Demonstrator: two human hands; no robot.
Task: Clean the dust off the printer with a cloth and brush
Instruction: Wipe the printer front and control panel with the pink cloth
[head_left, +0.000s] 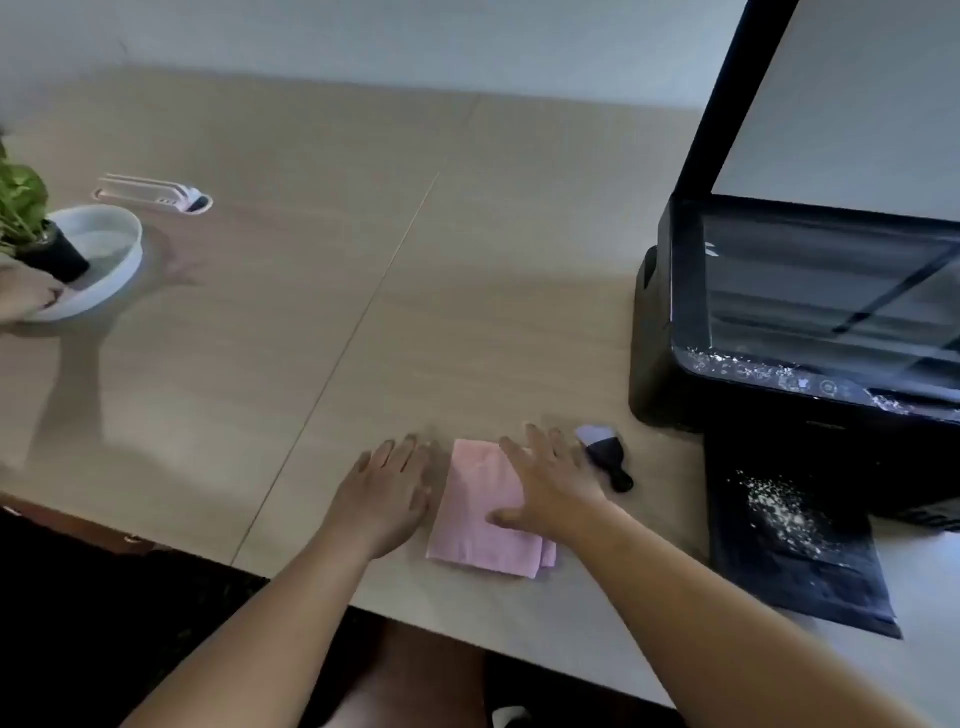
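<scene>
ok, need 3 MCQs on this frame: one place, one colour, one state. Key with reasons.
1. Where does the brush lie?
A. on the printer lid
B. on the desk, between the cloth and the printer
C. in the white dish

2. What colour is the folded cloth?
A. pink
B. blue
C. yellow

3. What is the right hand doing?
A. gripping the brush
B. lifting the printer lid
C. lying open and flat on the cloth

Key: 1 B, it sits on the desk just left of the printer. 2 A, plainly pink. 3 C, fingers spread over the cloth, nothing gripped; the left hand lies flat beside it.
</scene>
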